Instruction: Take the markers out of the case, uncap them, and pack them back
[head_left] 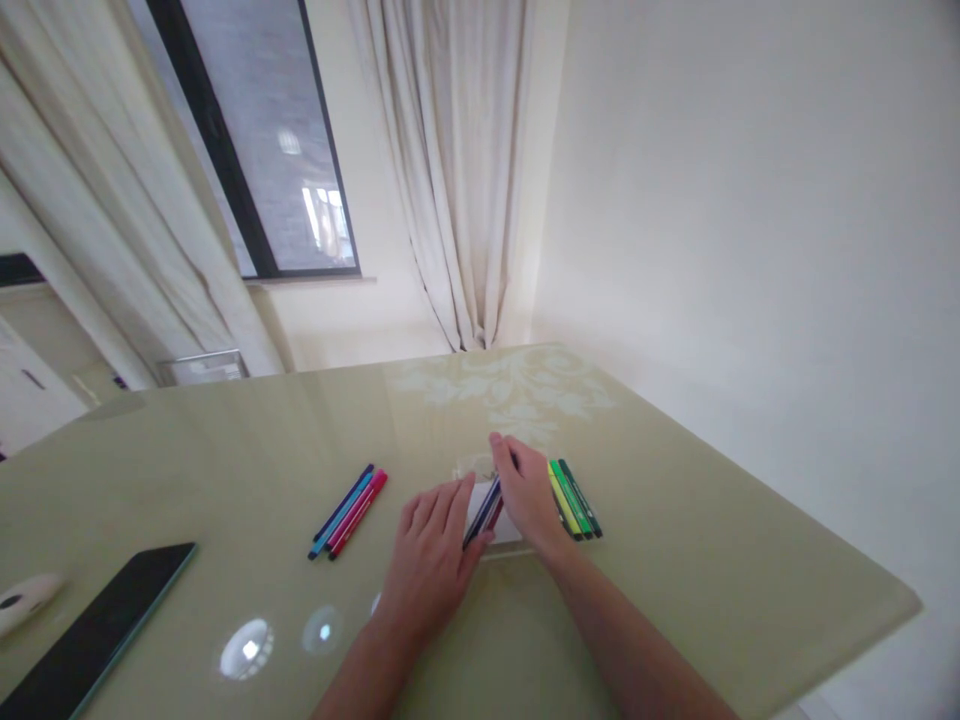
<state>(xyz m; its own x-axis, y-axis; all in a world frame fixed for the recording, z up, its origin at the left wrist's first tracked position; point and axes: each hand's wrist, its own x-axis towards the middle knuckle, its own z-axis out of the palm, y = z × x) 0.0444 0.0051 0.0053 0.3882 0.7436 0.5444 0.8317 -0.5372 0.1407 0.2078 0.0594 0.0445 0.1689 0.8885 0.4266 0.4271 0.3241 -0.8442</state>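
My right hand (527,492) is closed around the upper part of a few dark felt-tip pens (483,511), which slant down to the left. A dark red one shows among them. Beneath them lies a white card or sheet (510,530), apparently in a clear plastic case (474,465), mostly hidden by my hands. My left hand (431,555) rests along the case's left side with its fingers stretched out. Its thumb is close to the pens' lower ends; whether it touches them I cannot tell. Just right of my right hand are yellow and green felt-tip pens (576,500), side by side.
Blue and pink felt-tip pens (349,512) lie together on the glossy greenish table (247,450), left of my hands. A black tablet or phone (101,630) and a white rounded object (28,603) are at the near left. Curtains (457,170) and a wall stand beyond the table.
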